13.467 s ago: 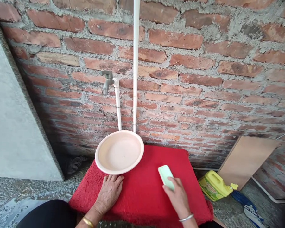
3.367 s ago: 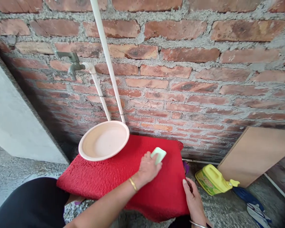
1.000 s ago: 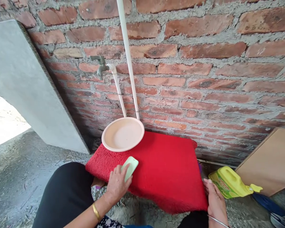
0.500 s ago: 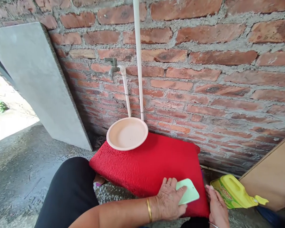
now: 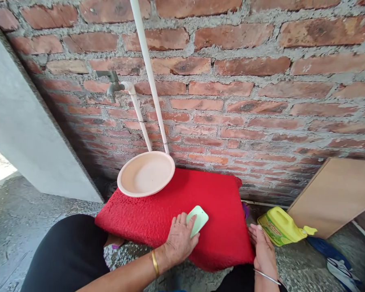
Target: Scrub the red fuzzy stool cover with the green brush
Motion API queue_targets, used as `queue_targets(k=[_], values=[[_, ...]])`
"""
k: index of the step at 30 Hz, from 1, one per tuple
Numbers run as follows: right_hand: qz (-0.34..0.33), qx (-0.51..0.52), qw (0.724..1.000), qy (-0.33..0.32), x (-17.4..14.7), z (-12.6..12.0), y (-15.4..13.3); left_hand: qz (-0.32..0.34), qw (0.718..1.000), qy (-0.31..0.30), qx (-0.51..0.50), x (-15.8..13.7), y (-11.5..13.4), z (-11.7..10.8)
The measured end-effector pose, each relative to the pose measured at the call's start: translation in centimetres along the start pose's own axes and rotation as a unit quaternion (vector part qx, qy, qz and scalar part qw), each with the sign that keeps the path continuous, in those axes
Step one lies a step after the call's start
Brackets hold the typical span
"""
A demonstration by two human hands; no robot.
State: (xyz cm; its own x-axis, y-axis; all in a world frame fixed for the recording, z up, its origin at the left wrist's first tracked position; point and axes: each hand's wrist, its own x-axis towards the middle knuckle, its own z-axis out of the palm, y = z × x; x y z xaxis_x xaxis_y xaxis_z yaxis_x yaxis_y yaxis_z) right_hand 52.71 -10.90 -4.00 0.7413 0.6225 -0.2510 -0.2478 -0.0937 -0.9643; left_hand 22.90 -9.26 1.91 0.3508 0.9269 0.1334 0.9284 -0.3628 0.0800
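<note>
Red cloth (image 5: 219, 194) is draped over a low surface in front of me. On its front half lies my left hand (image 5: 180, 236), wearing a gold bracelet, its fingers closed on a pale green flat piece (image 5: 198, 220) with rounded corners and a small hole. The thumb rests on top of that piece; its underside is hidden. At the cloth's right edge is my right hand (image 5: 264, 249), with a silver bangle on the wrist. Its fingers are stretched out beside the hanging side of the cloth, and I see nothing in them.
A pale pink basin (image 5: 147, 173) stands at the cloth's back left, below a tap (image 5: 111, 85). White pipes run up the brick wall (image 5: 234, 67). A yellow jug (image 5: 281, 227) and a brown board (image 5: 337, 194) are at right; a grey slab (image 5: 33, 109) leans at left.
My left hand has moved the green piece leftward over the cloth, away from its right edge. My right hand stays by that edge. The camera view has swung right.
</note>
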Motion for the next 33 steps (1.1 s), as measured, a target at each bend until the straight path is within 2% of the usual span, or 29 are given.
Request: queue_targets(k=[3,6,9,12,17,20,22,25,27,29,31,33], values=[[0.019,0.03,0.999,0.003,0.4,-0.5,-0.1,0.042,0.995,-0.064,-0.069,2.2,5.7,0.1],[0.052,0.064,0.997,0.003,0.7,-1.0,-0.2,0.114,0.972,-0.134,-0.157,3.7,10.7,-0.3],[0.073,0.084,0.994,0.013,1.0,-1.5,-0.1,0.163,0.946,-0.168,-0.223,4.4,12.9,-1.5],[0.078,0.09,0.993,0.006,1.2,-1.7,0.1,0.127,0.954,-0.156,-0.224,4.8,11.0,-2.9],[0.086,0.075,0.993,-0.007,1.7,-1.5,0.0,-0.041,0.989,-0.086,-0.114,6.2,2.5,-3.8],[0.086,0.07,0.994,0.001,1.4,-1.2,-0.2,-0.087,0.993,-0.051,-0.067,7.1,-0.1,-3.2],[0.072,0.064,0.995,0.013,1.2,-1.1,-0.4,-0.081,0.994,-0.044,-0.057,7.4,0.7,-2.7],[0.056,0.046,0.997,0.016,0.9,-1.2,-0.6,-0.032,0.991,-0.08,-0.1,7.0,5.1,-2.3],[0.059,0.039,0.997,0.015,0.9,-1.3,-0.6,0.035,0.978,-0.128,-0.162,6.2,8.4,-2.3],[0.071,0.03,0.997,0.009,1.1,-1.5,-0.3,0.11,0.955,-0.167,-0.22,5.3,10.6,-2.5],[0.079,0.018,0.997,0.006,1.6,-1.7,0.2,0.138,0.942,-0.179,-0.25,4.3,10.7,-2.9],[0.062,-0.001,0.998,0.003,2.3,-2.0,1.0,0.119,0.946,-0.174,-0.248,3.3,8.7,-3.2]])
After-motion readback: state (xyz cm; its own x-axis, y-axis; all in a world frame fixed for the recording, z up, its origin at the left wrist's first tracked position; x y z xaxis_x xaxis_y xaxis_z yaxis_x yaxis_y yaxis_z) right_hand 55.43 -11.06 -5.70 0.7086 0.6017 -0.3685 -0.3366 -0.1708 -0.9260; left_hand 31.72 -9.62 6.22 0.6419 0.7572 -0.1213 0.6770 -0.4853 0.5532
